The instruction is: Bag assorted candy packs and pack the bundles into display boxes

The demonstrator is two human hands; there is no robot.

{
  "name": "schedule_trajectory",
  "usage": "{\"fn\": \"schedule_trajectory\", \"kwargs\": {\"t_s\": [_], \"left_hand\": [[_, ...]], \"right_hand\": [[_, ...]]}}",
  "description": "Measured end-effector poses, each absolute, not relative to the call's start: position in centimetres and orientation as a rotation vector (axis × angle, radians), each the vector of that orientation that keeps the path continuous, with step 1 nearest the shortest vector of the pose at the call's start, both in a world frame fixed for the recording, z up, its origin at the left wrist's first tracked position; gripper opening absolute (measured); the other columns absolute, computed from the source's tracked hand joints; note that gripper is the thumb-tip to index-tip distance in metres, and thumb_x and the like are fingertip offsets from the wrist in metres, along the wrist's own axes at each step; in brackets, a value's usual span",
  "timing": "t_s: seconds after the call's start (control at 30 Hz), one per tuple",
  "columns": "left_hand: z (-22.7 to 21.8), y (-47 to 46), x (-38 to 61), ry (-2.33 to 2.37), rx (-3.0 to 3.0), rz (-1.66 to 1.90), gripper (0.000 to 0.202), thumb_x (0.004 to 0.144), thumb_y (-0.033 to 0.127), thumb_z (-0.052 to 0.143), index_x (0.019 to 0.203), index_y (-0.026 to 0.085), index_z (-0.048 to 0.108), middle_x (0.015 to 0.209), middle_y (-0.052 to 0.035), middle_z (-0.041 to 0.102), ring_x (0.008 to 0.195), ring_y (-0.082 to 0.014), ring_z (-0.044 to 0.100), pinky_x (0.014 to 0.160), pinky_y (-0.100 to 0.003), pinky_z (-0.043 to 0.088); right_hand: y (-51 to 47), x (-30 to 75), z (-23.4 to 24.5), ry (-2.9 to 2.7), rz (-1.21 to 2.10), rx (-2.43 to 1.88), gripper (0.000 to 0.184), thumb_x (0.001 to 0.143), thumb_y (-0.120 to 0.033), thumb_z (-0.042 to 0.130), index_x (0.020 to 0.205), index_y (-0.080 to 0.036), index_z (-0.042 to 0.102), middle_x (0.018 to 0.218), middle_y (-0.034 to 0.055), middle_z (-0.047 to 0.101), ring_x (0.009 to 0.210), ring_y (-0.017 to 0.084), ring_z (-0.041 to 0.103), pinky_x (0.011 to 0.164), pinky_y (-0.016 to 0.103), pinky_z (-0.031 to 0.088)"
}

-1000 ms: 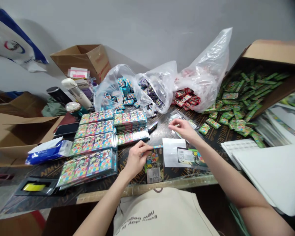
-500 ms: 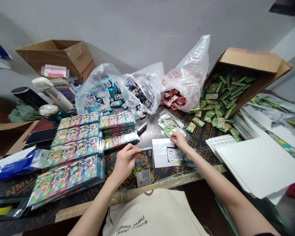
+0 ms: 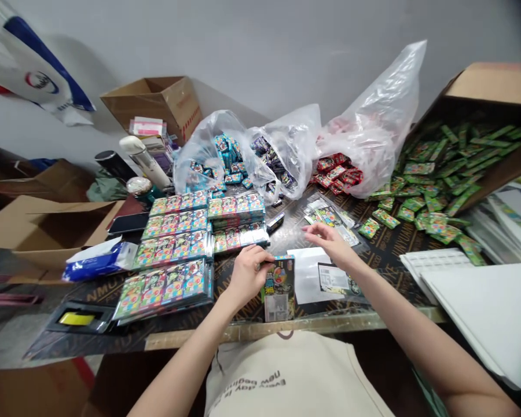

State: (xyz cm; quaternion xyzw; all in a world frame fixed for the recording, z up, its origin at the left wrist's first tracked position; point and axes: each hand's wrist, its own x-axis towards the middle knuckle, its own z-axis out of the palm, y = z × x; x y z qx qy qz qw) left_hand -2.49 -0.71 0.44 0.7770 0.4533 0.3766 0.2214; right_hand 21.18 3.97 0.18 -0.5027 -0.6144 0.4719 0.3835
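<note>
My left hand (image 3: 252,273) is closed, thumb and fingers pinching the top left corner of a dark printed packet (image 3: 280,285) with a silver label. The packet lies at the table's front edge. To its right is a white sheet of paper (image 3: 306,266), partly covered by a clear pouch with a barcode label (image 3: 332,279). My right hand (image 3: 327,242) hovers over the sheet's upper right, fingers stretched out and slightly apart, with nothing seen in them. Just beyond its fingertips lie clear pouches with green printed cards (image 3: 327,216).
Stacks of finished-looking multi-colour packs (image 3: 169,286) stand at left. Behind are plastic bags of blue (image 3: 230,156), purple (image 3: 267,153) and red (image 3: 336,172) small packs. Green packs (image 3: 386,218) spill from a carton (image 3: 495,84). White sheets (image 3: 481,313) lie at right.
My right hand has let go of the white sheet and risen from its upper edge, its fingers opening. The left hand still pinches the packet. The camera view has turned left.
</note>
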Motion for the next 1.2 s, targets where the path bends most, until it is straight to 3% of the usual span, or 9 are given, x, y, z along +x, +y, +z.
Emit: {"fn": "schedule_trajectory", "kwargs": {"t_s": [0.17,0.3,0.53,0.77,0.83,0.93,1.1,1.2], "left_hand": [[0.9,-0.8,-2.2,1.278,2.2,1.008,0.009,0.071,0.01,0.056,0.069,0.018,0.059,0.07,-0.0015,0.058,0.071,-0.0162,0.054,0.074,-0.032,0.042],[1.2,-1.2,-2.2,1.293,2.198,1.007,0.004,0.068,0.017,0.06,0.07,0.018,0.056,0.07,-0.0008,0.055,0.07,-0.0162,0.053,0.075,-0.033,0.042],[0.8,-1.4,-1.8,1.363,2.145,1.055,0.019,0.07,0.035,0.064,0.066,0.018,0.057,0.069,-0.0013,0.055,0.073,-0.0169,0.053,0.076,-0.034,0.041],[-0.3,-1.4,-1.2,1.411,1.938,1.17,0.01,0.07,0.021,0.065,0.064,0.017,0.058,0.067,-0.0009,0.058,0.072,-0.0164,0.055,0.074,-0.033,0.043],[-1.0,-2.0,-1.1,1.4,1.745,1.184,0.013,0.067,0.022,0.068,0.076,0.017,0.06,0.074,-0.0015,0.06,0.073,-0.0156,0.056,0.071,-0.03,0.045],[-3.0,-3.4,-0.9,1.237,1.44,1.098,0.046,0.06,0.023,0.074,0.102,0.016,0.056,0.089,-0.0041,0.064,0.079,-0.0169,0.06,0.071,-0.029,0.048],[-3.1,-4.5,-1.4,1.106,1.509,0.93,0.028,0.081,0.025,0.054,0.106,0.013,0.058,0.1,-0.0075,0.066,0.091,-0.021,0.061,0.081,-0.033,0.049],[-1.1,-2.7,-1.9,1.164,1.99,0.976,0.043,0.083,0.012,0.043,0.125,0.019,0.045,0.128,-0.0075,0.051,0.117,-0.0217,0.047,0.1,-0.039,0.035]], "right_hand": [[2.6,16.2,3.8,-1.516,1.617,-1.064,0.023,0.069,-0.036,0.065,0.066,-0.016,0.053,0.099,0.006,0.062,0.1,0.019,0.053,0.084,0.031,0.036],[2.7,15.1,3.1,-1.534,1.693,-1.07,0.025,0.066,-0.036,0.068,0.063,-0.015,0.054,0.09,0.0051,0.063,0.095,0.019,0.055,0.08,0.03,0.037],[2.8,15.0,2.2,-1.585,1.76,-1.059,0.03,0.066,-0.04,0.067,0.061,-0.015,0.052,0.074,0.0014,0.061,0.071,0.013,0.055,0.062,0.024,0.036],[2.0,14.3,0.8,-1.439,1.634,-1.126,0.026,0.064,-0.035,0.068,0.072,-0.017,0.05,0.056,-0.0054,0.052,0.051,0.009,0.047,0.049,0.021,0.033],[1.5,13.9,0.6,-1.325,1.597,-1.13,0.028,0.065,-0.032,0.067,0.082,-0.021,0.047,0.055,-0.0079,0.051,0.051,0.009,0.048,0.049,0.02,0.034],[0.9,14.0,0.5,-1.241,1.626,-1.104,0.028,0.07,-0.031,0.061,0.091,-0.023,0.045,0.06,-0.0058,0.056,0.057,0.012,0.054,0.055,0.024,0.041],[1.9,16.2,-0.6,-1.116,1.449,-1.179,0.038,0.077,-0.043,0.054,0.109,-0.025,0.043,0.092,0.0044,0.063,0.085,0.018,0.06,0.073,0.032,0.045],[3.7,18.3,-2.1,-1.201,1.188,-1.268,0.04,0.079,-0.046,0.05,0.112,-0.024,0.044,0.103,0.0076,0.06,0.093,0.02,0.058,0.077,0.034,0.044]]}}
